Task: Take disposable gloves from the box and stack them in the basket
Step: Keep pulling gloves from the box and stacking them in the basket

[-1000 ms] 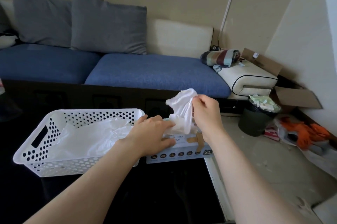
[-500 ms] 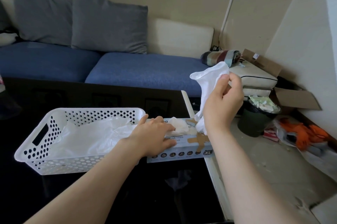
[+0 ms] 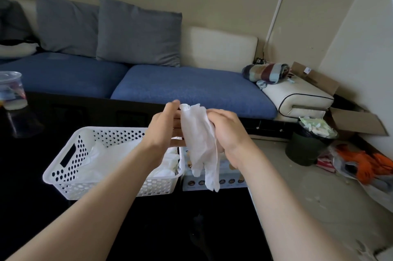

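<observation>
A white disposable glove [image 3: 201, 146] hangs in the air between my two hands, its fingers dangling down. My right hand [image 3: 228, 133] grips its upper part. My left hand [image 3: 168, 126] is held flat against the glove's left side with straight fingers. Below the hands, the glove box [image 3: 231, 180] lies on the black table, mostly hidden by the glove and my right wrist. Left of the box stands the white perforated basket [image 3: 70, 167] with several white gloves [image 3: 110, 158] lying in it.
A clear plastic cup [image 3: 11, 90] stands at the table's far left. Beyond the black table [image 3: 170, 228] is a blue sofa [image 3: 191, 88] with grey cushions. On the floor to the right are a dark waste bin [image 3: 308, 143], cardboard and orange items.
My left hand has lifted off the box and come up against the glove. My right hand has brought the pulled-out glove left and down, over the box. The view has tilted down slightly.
</observation>
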### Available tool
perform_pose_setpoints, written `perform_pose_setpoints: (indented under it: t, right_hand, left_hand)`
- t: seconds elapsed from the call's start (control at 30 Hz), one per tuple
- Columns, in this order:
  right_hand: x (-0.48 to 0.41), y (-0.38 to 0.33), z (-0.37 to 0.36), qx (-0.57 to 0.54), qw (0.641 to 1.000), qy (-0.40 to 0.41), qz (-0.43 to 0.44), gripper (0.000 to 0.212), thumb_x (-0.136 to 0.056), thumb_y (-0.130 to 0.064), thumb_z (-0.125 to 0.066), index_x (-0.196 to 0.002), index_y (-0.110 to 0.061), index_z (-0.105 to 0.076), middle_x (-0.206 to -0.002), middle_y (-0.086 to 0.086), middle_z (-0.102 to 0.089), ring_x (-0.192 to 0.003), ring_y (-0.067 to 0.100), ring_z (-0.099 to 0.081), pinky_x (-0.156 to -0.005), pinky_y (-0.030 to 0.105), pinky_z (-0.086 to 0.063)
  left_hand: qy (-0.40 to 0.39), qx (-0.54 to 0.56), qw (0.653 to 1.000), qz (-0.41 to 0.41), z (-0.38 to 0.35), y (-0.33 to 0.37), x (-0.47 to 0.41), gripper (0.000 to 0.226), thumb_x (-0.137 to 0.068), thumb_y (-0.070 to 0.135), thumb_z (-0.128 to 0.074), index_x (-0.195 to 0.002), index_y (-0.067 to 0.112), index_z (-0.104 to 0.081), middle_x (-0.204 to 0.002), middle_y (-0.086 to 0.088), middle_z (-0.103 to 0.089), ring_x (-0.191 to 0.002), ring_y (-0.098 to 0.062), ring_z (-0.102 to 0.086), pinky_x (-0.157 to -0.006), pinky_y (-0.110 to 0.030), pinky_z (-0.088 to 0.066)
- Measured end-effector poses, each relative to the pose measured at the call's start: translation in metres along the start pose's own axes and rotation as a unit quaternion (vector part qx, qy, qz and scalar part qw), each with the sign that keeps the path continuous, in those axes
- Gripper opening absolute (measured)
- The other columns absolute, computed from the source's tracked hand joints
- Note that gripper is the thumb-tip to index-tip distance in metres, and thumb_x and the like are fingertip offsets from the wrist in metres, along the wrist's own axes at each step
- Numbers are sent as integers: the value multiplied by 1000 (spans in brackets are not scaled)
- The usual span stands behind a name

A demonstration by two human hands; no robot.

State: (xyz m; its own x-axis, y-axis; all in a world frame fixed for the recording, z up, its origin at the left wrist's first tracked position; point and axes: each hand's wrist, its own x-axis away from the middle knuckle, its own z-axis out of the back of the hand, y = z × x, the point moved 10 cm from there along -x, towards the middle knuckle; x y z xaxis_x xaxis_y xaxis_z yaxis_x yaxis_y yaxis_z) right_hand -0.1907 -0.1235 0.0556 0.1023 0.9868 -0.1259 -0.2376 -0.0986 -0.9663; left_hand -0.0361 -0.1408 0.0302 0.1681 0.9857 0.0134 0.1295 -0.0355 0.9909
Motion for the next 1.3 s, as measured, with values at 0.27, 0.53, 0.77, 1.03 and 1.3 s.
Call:
perform_pose_setpoints:
  t: [0.27, 0.53, 0.77, 1.03, 1.3]
  right_hand:
    - [1, 10, -40, 59, 993, -80, -62, 43, -93, -47, -54, -102, -15, -81, -105, 11, -80, -108, 32, -74, -104, 55, -54]
    - [9, 9, -66, 67, 983, -125, -112, 58, -95, -70, -52, -102, -22, -84, -102, 3, -82, -107, 27, -75, -102, 48, -55]
    - [7, 1, -73, 149, 982, -101, -64, 22, -90, -14, -60, -68, -12, -61, -77, 6, -54, -78, 20, -52, -70, 34, -39]
    - [2, 20, -66, 143, 975, -73, -156, 24, -92, -33, -71, -91, -9, -76, -98, 5, -76, -91, 23, -68, -72, 35, -48]
    - [-12, 31, -74, 211, 973, -1, -99, 39, -87, -36, -77, -92, 2, -76, -94, 18, -77, -80, 31, -73, -64, 30, -42]
  left_hand:
    - [-15, -62, 997, 34, 26, 1, 6, 59, -93, 64, -59, -102, 9, -78, -95, -5, -80, -89, -22, -75, -82, -40, -59]
    - [16, -111, 993, 40, 59, -5, 4, 15, -96, 24, -69, -102, 15, -80, -99, -6, -79, -98, -26, -75, -80, -39, -64]
    - [105, -146, 982, 56, 93, -8, 2, 16, -103, 20, -57, -107, 21, -72, -109, -10, -71, -103, -30, -67, -88, -51, -62]
    - [63, -209, 975, 52, 101, -7, 5, 35, -104, 43, -61, -101, 11, -74, -95, -9, -73, -86, -24, -72, -65, -32, -61]
    - [130, -332, 934, 34, 146, -10, -2, 31, -110, 25, -48, -100, 3, -68, -77, -14, -58, -62, -24, -47, -49, -30, -42]
